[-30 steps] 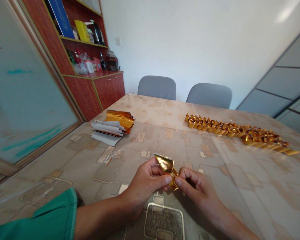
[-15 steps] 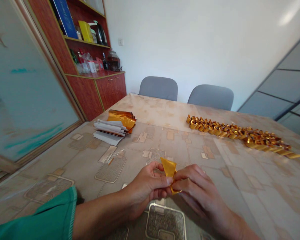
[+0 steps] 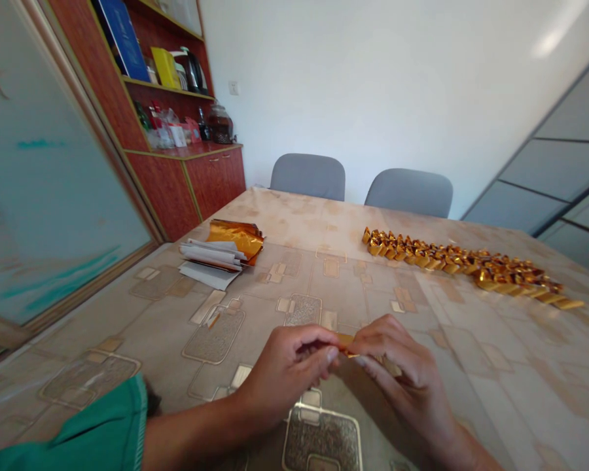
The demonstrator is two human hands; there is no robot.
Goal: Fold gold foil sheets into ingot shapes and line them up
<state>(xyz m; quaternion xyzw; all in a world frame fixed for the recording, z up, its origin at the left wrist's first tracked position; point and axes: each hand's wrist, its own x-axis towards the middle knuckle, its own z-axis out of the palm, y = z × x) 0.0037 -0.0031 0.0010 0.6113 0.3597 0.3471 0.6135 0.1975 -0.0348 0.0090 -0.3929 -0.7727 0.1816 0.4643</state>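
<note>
The gold metallic foil piece (image 3: 346, 343) has narrowed from a broad triangle to a thin folded strip, located between the hands above the beige patterned tablecloth (image 3: 152, 320). The left hand (image 3: 287, 373) and right hand (image 3: 397, 369) are closed narrowly, both pinching the strip

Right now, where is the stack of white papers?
In the head view, the white papers lie on the table's left side, touching the gold foil, ahead of the left hand.

We are wearing a green sleeve (image 3: 73, 422) with a pale stitched hem, and our left hand (image 3: 285, 373) and right hand (image 3: 402, 373) are showing bare.
</note>
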